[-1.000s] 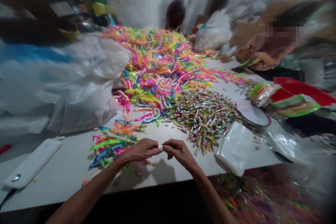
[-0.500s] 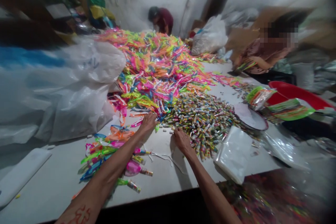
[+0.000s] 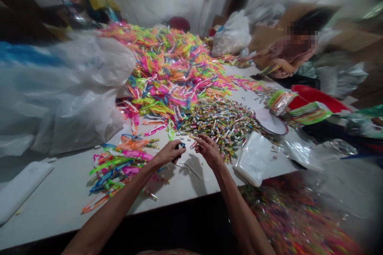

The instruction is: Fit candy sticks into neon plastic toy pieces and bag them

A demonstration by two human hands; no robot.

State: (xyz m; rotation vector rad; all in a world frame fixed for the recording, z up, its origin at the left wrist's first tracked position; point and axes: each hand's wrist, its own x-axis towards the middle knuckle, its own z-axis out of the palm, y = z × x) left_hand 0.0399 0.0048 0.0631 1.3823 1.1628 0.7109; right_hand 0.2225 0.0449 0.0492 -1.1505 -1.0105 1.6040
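My left hand is closed around a dark blue piece, whose exact kind I cannot make out. Just to its right, my right hand pinches a small printed tube between thumb and fingers. The two held things are close but apart. Behind my right hand lies a heap of similar small tubes. Beside my left forearm, bright plastic pieces, some with tubes on their ends, are laid in a bunch. A thin white string curls on the table below the hands.
A tall mound of coloured plastic pieces covers the far table. Large white sacks stand left. Clear plastic bags, a round tray and a red basin are right. A person sits beyond them.
Both hands have drawn back from the heaps and come nearer each other. A dark blue piece now shows in my left hand and a tube in my right. The view has shifted.
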